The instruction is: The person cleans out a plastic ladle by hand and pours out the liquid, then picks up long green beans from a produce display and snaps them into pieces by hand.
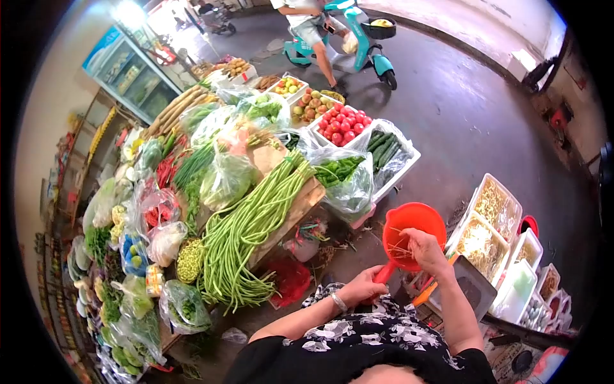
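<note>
My left hand point(361, 287), with a bracelet at the wrist, is closed round the handle of a red plastic water dipper point(419, 216) in front of my body. Over the dipper's mouth, my right hand point(426, 251) has its fingers bent together on a few thin brownish strands point(398, 242). Some strands stick out past the fingertips toward the dipper's inside. Their exact kind is too small to tell. The bottom of the dipper is partly hidden by my right hand.
On the left, a stall holds long green beans point(249, 224), bagged greens, tomatoes point(342, 125) and cucumbers point(384, 148). White tubs of sprouts point(483, 240) stand to the right. Beyond the stall a person sits on a teal scooter point(361, 38). A glass-door fridge point(134, 77) stands at the back left.
</note>
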A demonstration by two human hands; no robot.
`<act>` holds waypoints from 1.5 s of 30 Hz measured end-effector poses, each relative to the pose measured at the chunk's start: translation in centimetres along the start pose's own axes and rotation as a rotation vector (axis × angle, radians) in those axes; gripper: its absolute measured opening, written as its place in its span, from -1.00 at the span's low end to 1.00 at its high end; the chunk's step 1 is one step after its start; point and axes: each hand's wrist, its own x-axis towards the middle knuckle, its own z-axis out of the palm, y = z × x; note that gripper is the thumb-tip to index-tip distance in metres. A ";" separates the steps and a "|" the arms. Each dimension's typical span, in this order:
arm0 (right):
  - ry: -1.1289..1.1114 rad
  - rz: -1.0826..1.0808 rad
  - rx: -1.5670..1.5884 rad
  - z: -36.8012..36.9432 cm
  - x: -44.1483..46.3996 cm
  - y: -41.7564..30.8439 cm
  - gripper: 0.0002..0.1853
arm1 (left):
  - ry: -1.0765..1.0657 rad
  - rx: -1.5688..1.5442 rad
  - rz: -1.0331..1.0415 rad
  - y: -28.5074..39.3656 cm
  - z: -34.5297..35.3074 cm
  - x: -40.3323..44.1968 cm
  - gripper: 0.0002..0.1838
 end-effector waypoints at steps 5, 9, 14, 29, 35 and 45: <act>-0.018 -0.016 -0.198 0.4 0.6 1.4 -0.70 | 0.011 -0.004 -0.003 -0.1 -0.3 0.0 -0.33; -0.008 -0.034 -0.332 1.1 1.3 2.2 -0.71 | 0.014 0.042 -0.025 0.0 -0.6 0.0 -0.26; 0.052 -0.054 -0.439 1.6 1.7 3.4 -0.79 | 0.006 0.022 -0.018 -0.2 -1.0 0.0 -0.29; 0.272 -0.129 -0.775 1.4 0.9 0.3 -0.77 | 0.017 0.004 -0.010 -1.6 -2.1 1.0 -0.39; -0.166 -0.105 -1.142 0.2 0.0 2.8 -0.89 | 0.042 0.037 0.009 -1.2 -1.5 1.3 -0.37; -0.303 -0.137 -0.983 -1.7 -0.9 2.0 -0.86 | -0.055 0.060 -0.015 -0.2 -1.0 0.8 -0.37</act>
